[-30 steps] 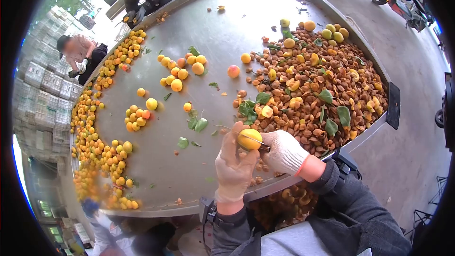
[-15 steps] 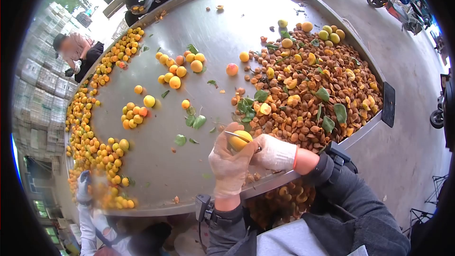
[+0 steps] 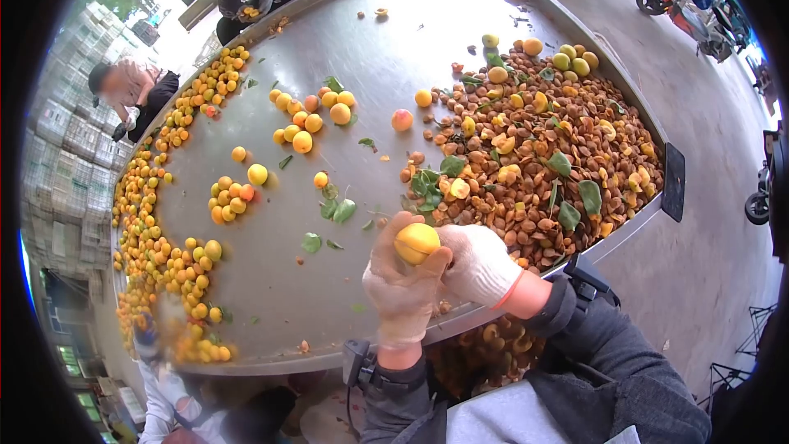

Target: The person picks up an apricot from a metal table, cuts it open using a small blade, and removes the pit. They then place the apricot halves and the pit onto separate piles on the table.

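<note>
In my gloved left hand [image 3: 401, 289] sits a yellow apricot [image 3: 417, 242], gripped between thumb and fingers, with a cut line running across its lower side. My gloved right hand [image 3: 482, 261] is closed against the apricot's right side. A small knife showed in that hand a moment earlier; its blade is now out of sight and the fingertips are hidden. Just beyond my hands lies a big heap of brown apricot stones [image 3: 526, 173], mixed with fruit scraps and green leaves.
The metal table [image 3: 288, 304] has a raised rim. Whole apricots [image 3: 156, 238] line its left side, with small clusters [image 3: 233, 200] in the middle. A dark pad [image 3: 673, 182] sits on the right corner. Below the near edge are cut apricot pieces [image 3: 485, 353]. Other people sit around the left side.
The knife blade, across the apricot before, has gone from view. The apricot has turned, showing a cut line. My right hand has shifted slightly and rotated.
</note>
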Demonstrator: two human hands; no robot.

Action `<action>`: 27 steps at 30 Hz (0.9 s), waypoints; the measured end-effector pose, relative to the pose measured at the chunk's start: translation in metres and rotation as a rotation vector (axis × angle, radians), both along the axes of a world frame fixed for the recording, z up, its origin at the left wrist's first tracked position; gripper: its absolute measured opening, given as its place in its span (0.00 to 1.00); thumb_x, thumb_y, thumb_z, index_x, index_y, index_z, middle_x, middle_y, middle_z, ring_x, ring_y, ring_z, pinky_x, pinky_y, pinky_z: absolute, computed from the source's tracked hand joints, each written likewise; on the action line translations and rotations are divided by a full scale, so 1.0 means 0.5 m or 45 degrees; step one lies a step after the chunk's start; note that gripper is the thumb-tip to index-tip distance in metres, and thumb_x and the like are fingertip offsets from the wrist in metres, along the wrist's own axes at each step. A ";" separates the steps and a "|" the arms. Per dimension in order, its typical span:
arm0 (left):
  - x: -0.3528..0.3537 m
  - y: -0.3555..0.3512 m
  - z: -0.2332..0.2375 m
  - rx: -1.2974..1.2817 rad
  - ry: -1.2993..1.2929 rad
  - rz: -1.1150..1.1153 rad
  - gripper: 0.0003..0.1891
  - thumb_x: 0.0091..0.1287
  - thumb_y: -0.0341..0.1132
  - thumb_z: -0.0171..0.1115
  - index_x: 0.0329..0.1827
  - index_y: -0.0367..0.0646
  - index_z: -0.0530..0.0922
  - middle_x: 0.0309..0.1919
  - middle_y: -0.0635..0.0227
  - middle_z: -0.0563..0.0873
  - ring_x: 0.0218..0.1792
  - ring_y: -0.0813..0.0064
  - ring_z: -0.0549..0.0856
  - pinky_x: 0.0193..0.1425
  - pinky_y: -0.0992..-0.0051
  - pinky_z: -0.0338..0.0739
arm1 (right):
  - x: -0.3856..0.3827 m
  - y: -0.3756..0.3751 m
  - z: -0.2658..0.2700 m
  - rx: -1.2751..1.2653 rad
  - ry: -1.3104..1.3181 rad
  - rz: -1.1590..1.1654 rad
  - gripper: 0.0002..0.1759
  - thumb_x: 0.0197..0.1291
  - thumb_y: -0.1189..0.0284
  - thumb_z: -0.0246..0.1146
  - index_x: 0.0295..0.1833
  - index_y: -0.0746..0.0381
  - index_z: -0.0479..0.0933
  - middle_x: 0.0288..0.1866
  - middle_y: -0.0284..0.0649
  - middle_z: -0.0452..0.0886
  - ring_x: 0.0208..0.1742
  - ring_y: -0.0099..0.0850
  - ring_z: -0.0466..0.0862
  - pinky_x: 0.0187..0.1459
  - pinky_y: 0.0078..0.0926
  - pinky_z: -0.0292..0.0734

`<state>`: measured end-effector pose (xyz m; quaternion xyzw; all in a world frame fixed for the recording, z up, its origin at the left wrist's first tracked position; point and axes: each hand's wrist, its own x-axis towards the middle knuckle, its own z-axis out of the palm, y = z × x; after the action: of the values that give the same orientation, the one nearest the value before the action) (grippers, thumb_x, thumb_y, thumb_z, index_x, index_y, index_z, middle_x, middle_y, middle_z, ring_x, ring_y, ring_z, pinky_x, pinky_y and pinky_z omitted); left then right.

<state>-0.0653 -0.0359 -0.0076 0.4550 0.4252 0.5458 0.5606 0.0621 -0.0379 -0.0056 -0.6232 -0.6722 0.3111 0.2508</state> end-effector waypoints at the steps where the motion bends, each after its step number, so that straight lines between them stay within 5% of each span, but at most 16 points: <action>1: -0.006 0.001 0.002 -0.012 0.039 -0.005 0.30 0.54 0.23 0.76 0.61 0.32 0.74 0.48 0.65 0.83 0.47 0.78 0.82 0.54 0.78 0.78 | 0.006 0.003 -0.003 -0.167 0.213 0.094 0.12 0.53 0.73 0.65 0.45 0.57 0.84 0.35 0.47 0.85 0.37 0.43 0.85 0.38 0.34 0.79; 5: -0.010 -0.001 0.030 0.007 0.320 -0.080 0.27 0.54 0.17 0.72 0.60 0.33 0.75 0.48 0.65 0.83 0.45 0.78 0.83 0.51 0.78 0.80 | 0.033 0.018 -0.025 -0.624 0.683 0.379 0.10 0.57 0.69 0.66 0.43 0.60 0.84 0.33 0.44 0.86 0.35 0.31 0.85 0.39 0.31 0.78; 8: -0.018 0.006 0.023 0.017 0.114 -0.171 0.26 0.56 0.16 0.69 0.59 0.35 0.76 0.48 0.65 0.83 0.43 0.79 0.83 0.49 0.79 0.80 | 0.036 0.017 -0.005 -0.719 0.639 0.383 0.11 0.57 0.68 0.67 0.43 0.62 0.84 0.32 0.40 0.86 0.35 0.28 0.84 0.40 0.30 0.78; 10: -0.029 0.015 0.024 -0.029 0.039 -0.117 0.26 0.56 0.16 0.68 0.59 0.36 0.76 0.48 0.66 0.83 0.43 0.79 0.83 0.47 0.80 0.80 | 0.056 0.023 -0.017 -0.570 0.747 0.433 0.09 0.56 0.72 0.65 0.42 0.61 0.85 0.33 0.41 0.86 0.36 0.27 0.84 0.41 0.29 0.78; 12: -0.048 0.034 0.017 -0.095 -0.041 -0.063 0.25 0.57 0.16 0.68 0.59 0.36 0.76 0.48 0.66 0.83 0.43 0.79 0.83 0.46 0.80 0.81 | 0.096 0.019 0.035 -0.599 0.464 0.456 0.09 0.55 0.75 0.64 0.41 0.62 0.85 0.34 0.41 0.87 0.38 0.26 0.85 0.44 0.26 0.79; 14: -0.070 0.040 -0.005 -0.125 -0.362 0.140 0.26 0.58 0.18 0.67 0.61 0.39 0.75 0.47 0.67 0.84 0.43 0.79 0.84 0.42 0.80 0.81 | 0.115 0.011 0.042 -0.390 0.755 0.093 0.09 0.56 0.78 0.64 0.43 0.65 0.85 0.35 0.34 0.85 0.38 0.25 0.84 0.46 0.24 0.79; 16: -0.050 0.029 -0.012 -0.111 -0.131 0.116 0.27 0.59 0.22 0.69 0.63 0.40 0.73 0.46 0.66 0.84 0.42 0.75 0.85 0.41 0.77 0.82 | 0.087 0.010 0.090 -0.462 0.903 -0.275 0.14 0.54 0.76 0.67 0.48 0.65 0.83 0.39 0.35 0.84 0.43 0.25 0.83 0.49 0.24 0.78; 18: -0.026 0.012 -0.007 0.649 1.215 0.103 0.28 0.59 0.29 0.72 0.64 0.40 0.73 0.45 0.65 0.84 0.43 0.70 0.85 0.44 0.71 0.83 | 0.055 0.008 0.042 -0.034 0.798 -0.121 0.21 0.52 0.72 0.71 0.53 0.65 0.80 0.44 0.38 0.83 0.47 0.24 0.82 0.50 0.25 0.78; 19: -0.016 0.006 -0.006 0.651 1.023 0.014 0.28 0.61 0.36 0.72 0.63 0.36 0.74 0.46 0.61 0.84 0.43 0.66 0.86 0.46 0.69 0.83 | 0.048 0.008 0.051 0.201 0.406 -0.008 0.26 0.50 0.68 0.73 0.55 0.65 0.78 0.47 0.40 0.81 0.49 0.23 0.81 0.51 0.24 0.77; 23: -0.023 -0.007 -0.034 0.373 0.590 -0.111 0.27 0.63 0.36 0.68 0.64 0.35 0.73 0.48 0.56 0.84 0.42 0.64 0.87 0.45 0.68 0.84 | 0.067 0.008 0.050 0.006 0.666 0.033 0.18 0.53 0.67 0.70 0.48 0.64 0.80 0.35 0.37 0.82 0.35 0.23 0.83 0.38 0.22 0.80; 25: -0.050 -0.005 -0.030 -0.302 -0.293 -0.261 0.27 0.66 0.37 0.66 0.65 0.35 0.71 0.49 0.53 0.83 0.41 0.64 0.87 0.44 0.68 0.84 | 0.088 0.004 0.086 -0.564 1.190 -0.224 0.13 0.57 0.68 0.64 0.45 0.62 0.81 0.31 0.34 0.82 0.25 0.20 0.80 0.25 0.17 0.76; 27: -0.046 -0.003 -0.014 -0.298 -0.485 -0.270 0.27 0.67 0.40 0.64 0.66 0.35 0.70 0.48 0.53 0.84 0.40 0.65 0.87 0.43 0.69 0.85 | 0.103 0.002 0.073 -0.578 1.174 -0.219 0.12 0.57 0.67 0.62 0.44 0.60 0.83 0.31 0.35 0.83 0.23 0.17 0.79 0.21 0.13 0.71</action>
<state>-0.0882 -0.0372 -0.0145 0.3182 0.3220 0.5068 0.7336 0.1138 -0.0368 0.0310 -0.5132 -0.3540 0.6693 0.4040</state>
